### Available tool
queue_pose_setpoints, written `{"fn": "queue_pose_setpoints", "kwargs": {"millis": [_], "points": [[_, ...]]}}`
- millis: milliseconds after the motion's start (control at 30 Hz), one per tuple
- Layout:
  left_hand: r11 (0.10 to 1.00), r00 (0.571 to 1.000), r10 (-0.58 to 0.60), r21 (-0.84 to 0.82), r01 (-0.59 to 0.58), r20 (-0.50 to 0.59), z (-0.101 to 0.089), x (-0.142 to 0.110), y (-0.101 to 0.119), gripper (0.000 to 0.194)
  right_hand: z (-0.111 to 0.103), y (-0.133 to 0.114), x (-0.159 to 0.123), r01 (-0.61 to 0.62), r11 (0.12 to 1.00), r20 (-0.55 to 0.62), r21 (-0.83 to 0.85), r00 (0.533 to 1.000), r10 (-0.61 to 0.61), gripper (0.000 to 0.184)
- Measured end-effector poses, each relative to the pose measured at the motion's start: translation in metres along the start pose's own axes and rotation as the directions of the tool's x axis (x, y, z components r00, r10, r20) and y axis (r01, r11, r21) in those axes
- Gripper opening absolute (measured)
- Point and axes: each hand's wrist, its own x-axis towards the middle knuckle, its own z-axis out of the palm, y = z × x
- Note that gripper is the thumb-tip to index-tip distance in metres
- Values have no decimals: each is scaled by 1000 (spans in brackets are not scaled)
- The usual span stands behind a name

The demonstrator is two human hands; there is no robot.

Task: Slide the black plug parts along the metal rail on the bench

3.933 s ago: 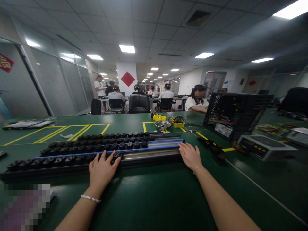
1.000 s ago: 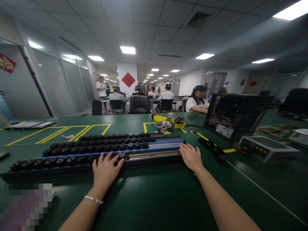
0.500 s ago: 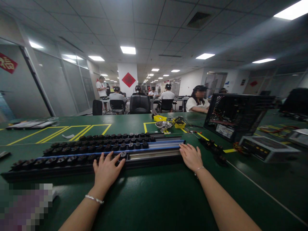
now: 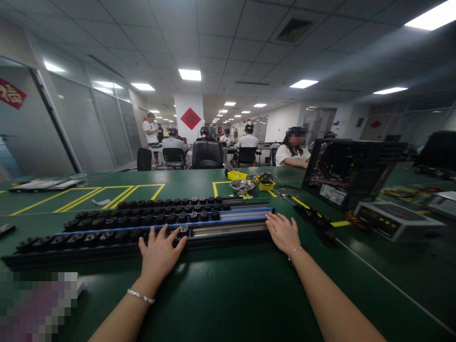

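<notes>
Find the end black block [image 4: 183,229] at 1 o'clock from the left hand [image 4: 160,251], the nearer of the two, on the front rail [image 4: 228,230] running lengthwise from 9 to 3 o'clock; see left fingers spread wide by the block, apparently touching, without visible grip; see the right hand [image 4: 283,232] half open at the rail's 3 o'clock end, without visible hold.

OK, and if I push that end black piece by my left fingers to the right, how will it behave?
The black piece would probably slide, since the front rail lies bare to its right. It seems unlikely to roll, sitting in the rail's channel. It looks stiff, judging by its chunky, solid shape.
</notes>
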Motion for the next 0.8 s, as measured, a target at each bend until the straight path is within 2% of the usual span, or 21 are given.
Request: {"fn": "queue_pose_setpoints", "kwargs": {"millis": [200, 467, 800], "points": [[999, 999, -13, -48, 11, -34, 7, 0, 2, 51, -1, 0, 0, 1, 1000, 6, 0, 1000, -1, 53], [992, 989, 87, -84, -97, -116, 8, -2, 3, 35, -1, 0, -1, 0, 1000, -1, 30, 1000, 0, 54], [984, 985, 122, -118, -137, -123, 5, -3, 2, 33, -1, 0, 0, -3, 1000, 13, 6, 1000, 3, 53]]}}
